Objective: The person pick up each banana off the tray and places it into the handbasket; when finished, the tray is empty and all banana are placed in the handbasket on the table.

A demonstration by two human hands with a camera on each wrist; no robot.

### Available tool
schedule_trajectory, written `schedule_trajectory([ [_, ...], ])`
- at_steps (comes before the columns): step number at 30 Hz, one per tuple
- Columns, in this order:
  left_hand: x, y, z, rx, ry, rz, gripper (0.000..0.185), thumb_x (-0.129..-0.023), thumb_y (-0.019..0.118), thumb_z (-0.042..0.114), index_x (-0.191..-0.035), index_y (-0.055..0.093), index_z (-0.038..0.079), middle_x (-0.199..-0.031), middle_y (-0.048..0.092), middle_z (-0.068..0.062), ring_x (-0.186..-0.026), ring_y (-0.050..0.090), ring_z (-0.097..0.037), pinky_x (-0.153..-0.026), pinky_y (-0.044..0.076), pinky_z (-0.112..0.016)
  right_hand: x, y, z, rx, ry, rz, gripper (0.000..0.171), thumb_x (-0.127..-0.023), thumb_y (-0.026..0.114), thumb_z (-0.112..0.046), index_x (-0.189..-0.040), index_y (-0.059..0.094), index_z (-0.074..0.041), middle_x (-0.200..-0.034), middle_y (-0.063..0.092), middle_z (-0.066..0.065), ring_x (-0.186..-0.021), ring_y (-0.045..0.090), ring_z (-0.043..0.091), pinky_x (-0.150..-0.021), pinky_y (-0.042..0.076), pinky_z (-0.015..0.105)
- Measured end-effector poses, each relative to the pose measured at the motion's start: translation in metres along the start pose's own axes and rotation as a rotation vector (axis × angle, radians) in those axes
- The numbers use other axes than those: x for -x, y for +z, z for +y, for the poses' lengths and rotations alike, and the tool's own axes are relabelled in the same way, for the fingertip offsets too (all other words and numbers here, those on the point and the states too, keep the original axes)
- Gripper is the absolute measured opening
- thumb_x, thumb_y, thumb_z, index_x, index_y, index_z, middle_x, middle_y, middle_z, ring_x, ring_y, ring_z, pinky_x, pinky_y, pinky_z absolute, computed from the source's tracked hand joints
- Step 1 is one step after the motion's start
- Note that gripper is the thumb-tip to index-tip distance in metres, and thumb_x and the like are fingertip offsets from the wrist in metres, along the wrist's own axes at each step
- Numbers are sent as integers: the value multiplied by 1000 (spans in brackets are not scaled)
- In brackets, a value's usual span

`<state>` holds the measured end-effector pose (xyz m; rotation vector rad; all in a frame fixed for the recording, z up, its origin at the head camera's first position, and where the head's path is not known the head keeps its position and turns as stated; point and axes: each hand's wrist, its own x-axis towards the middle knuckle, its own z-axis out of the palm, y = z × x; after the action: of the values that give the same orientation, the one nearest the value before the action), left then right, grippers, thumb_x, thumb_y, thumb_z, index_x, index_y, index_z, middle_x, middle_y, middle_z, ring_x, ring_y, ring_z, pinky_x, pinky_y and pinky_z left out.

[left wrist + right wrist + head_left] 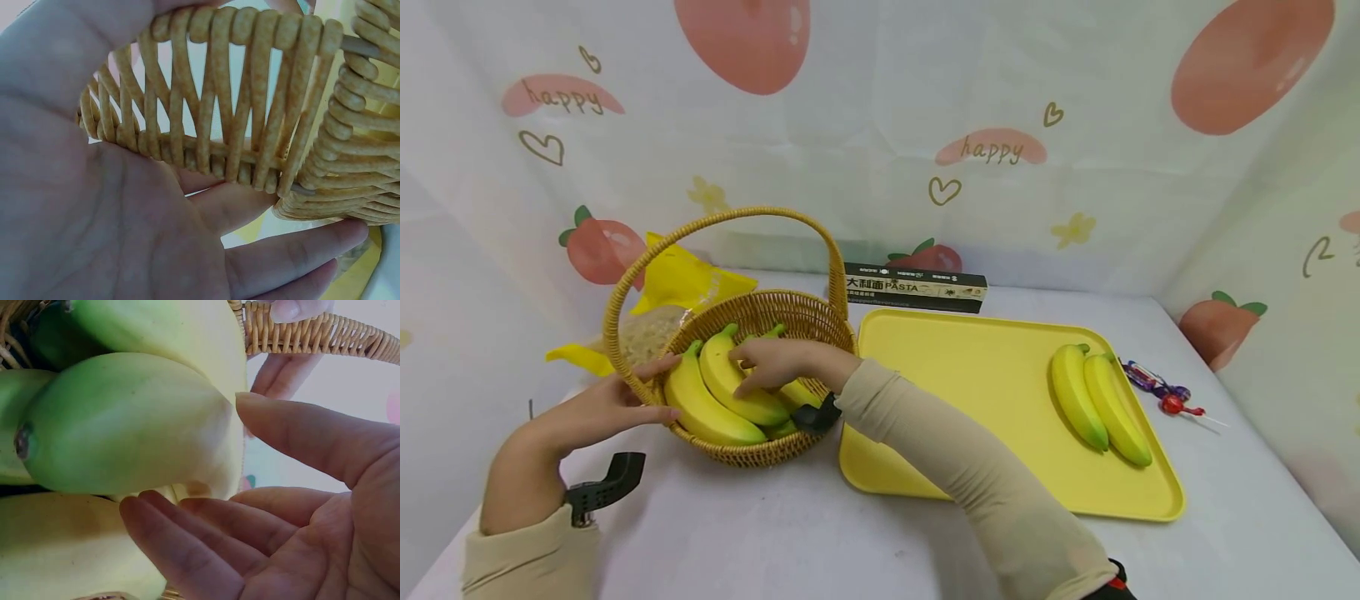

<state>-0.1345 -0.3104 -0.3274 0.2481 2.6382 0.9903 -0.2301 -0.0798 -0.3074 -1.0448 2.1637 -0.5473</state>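
A wicker basket [752, 454] with a tall arched handle [730, 217] holds several yellow bananas with green tips. My left hand [598, 408] holds the handle's base at the basket's left rim; in the left wrist view the woven handle [231, 94] runs between thumb and fingers. Inside the basket, my right hand [782, 362] reaches over a middle banana [722, 375]. The right wrist view shows that banana [125, 425] beyond the spread thumb and fairly straight fingers, their tips right at its sides. Another banana [700, 408] lies along the left rim.
A yellow tray [955, 400] right of the basket bears two bananas [1097, 404] at its right side. Behind stands a black pasta box [913, 287]. A yellow bag [677, 279] sits behind the basket. Wrapped candies [1157, 383] and a red lollipop [1172, 405] lie beyond the tray's right edge.
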Motion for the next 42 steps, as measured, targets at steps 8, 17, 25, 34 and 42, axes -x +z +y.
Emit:
schedule_trajectory([
  [8,-2,0,0,-3,-10,-13,79,-89,60,33,-149,15,5,-146,19,-36,-125,35,-48,-92,40,-59,30,-3,11,105,-54,44,69,-92,58,-32,-147,25,-8,-151,31,4,-130,45,17,-104,36,21],
  [17,-1,-1,-2,-4,-7,-5,80,-90,60,33,-149,14,4,-145,21,-36,-127,32,-47,-92,37,-60,90,0,35,-14,-120,157,70,-91,59,-30,-147,24,-10,-151,33,7,-129,46,23,-102,41,33],
  [25,0,-1,-4,-16,-9,-7,82,-90,60,33,-149,10,5,-144,22,-38,-126,35,-47,-92,40,-55,136,10,72,-126,-92,276,70,-90,61,-27,-148,23,-11,-151,32,9,-135,37,21,-107,35,38],
  [34,0,-2,-5,-12,-8,-14,83,-90,59,32,-149,8,4,-143,21,-39,-125,35,-49,-92,40,-59,183,18,104,-168,-5,376,70,-90,60,-34,-147,27,-11,-150,32,10,-133,39,33,-107,33,47],
  [42,-1,0,-3,-7,-18,-27,83,-91,59,33,-149,8,2,-143,22,-39,-124,36,-49,-92,41,-58,220,33,138,-212,6,505,67,-90,61,-28,-144,30,-2,-151,29,16,-134,36,36,-105,34,49],
])
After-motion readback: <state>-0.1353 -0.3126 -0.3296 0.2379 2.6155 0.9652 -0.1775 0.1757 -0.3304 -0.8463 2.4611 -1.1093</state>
